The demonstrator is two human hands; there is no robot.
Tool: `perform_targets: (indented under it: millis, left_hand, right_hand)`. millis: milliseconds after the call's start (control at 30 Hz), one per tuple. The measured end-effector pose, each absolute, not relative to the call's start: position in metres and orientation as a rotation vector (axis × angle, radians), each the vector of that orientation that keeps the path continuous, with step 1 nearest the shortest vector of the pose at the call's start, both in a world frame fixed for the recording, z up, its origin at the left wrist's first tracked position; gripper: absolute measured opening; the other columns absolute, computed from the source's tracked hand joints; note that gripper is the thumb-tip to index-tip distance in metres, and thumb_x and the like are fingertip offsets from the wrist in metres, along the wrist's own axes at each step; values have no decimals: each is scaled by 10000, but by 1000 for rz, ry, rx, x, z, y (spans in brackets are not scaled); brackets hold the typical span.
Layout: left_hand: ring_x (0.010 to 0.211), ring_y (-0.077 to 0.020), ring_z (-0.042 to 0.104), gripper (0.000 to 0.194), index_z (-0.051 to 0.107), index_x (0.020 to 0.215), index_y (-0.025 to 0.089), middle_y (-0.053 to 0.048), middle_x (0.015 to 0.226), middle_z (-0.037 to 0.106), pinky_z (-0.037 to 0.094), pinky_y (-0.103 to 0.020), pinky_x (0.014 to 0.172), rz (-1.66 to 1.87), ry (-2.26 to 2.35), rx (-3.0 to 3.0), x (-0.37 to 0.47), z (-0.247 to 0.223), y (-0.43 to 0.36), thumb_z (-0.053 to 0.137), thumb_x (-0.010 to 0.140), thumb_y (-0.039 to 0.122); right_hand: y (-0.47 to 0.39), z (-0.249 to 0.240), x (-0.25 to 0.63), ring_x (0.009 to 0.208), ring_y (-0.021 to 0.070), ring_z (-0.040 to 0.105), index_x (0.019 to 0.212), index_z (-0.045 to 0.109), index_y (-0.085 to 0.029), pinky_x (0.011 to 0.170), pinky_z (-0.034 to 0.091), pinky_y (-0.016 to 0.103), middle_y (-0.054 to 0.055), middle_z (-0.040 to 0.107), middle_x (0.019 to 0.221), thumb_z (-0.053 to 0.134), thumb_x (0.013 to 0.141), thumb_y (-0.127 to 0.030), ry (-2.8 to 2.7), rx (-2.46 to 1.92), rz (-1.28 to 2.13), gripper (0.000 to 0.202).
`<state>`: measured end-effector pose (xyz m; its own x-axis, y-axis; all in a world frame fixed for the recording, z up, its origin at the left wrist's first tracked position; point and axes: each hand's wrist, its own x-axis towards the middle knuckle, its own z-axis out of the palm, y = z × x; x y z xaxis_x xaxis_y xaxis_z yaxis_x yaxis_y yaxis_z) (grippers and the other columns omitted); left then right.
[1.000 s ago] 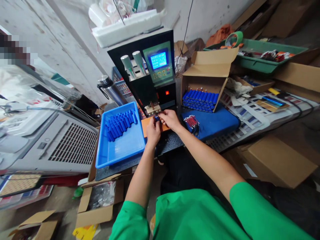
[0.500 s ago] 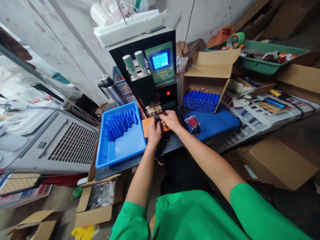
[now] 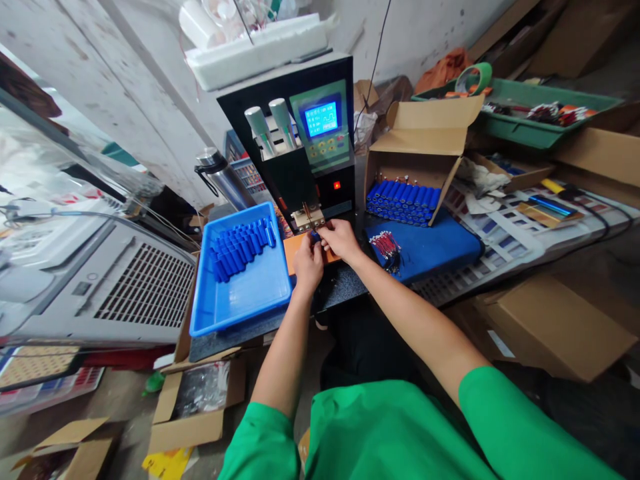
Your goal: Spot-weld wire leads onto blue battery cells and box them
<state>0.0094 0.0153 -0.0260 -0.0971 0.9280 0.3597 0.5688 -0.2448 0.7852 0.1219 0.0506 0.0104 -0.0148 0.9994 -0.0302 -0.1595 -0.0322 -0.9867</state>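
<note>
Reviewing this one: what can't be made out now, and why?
Head view, small dark-blue piece: mostly covered by the bare left hand and bare right hand.
Head view, characters on the rectangular lit blue screen: too small and blurred.
Head view, thin red-and-white wires: too small to count.
Head view, pale plastic clutter: cut off by the top edge.

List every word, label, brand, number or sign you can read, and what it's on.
No text reads clearly enough to quote.
Lit screen on the black machine: several lines of characters, too small and blurred.
Button panel below it: any markings too small.
Yellow sheet on the floor: dark marks, unreadable.
</note>
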Motion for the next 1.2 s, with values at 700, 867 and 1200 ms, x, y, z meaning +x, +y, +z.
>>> perform_targets:
  millis: [700, 867, 1200]
  left_hand:
    - [1012, -244, 710, 383, 585, 1328, 212, -82, 1080, 750, 534, -350, 928, 1258, 1691, 1795, 10, -26, 14, 513, 952, 232]
    - [999, -245, 710, 369, 592, 1316, 222, -76, 1060, 752, 531, -342, 908, 1265, 1686, 1797, 10, -27, 14, 520, 955, 250]
    - [910, -241, 703, 346, 605, 1290, 224, -68, 972, 749, 522, -345, 867, 1228, 1728, 1786, 11, -25, 10, 514, 958, 265]
  right_hand:
    - [52, 7, 120, 475, 102, 570, 661, 560, -186, 427, 454, 180, -38, 587, 560, 671, 796, -194, -1055, -1096, 1325, 175]
    - [51, 6, 121, 472, 99, 567, 651, 538, -195, 423, 454, 172, -47, 562, 537, 709, 786, -239, -1064, -1083, 1326, 222]
    - [52, 3, 123, 480, 98, 550, 696, 575, -185, 432, 457, 191, -44, 581, 573, 756, 769, -315, -1049, -1040, 1381, 235]
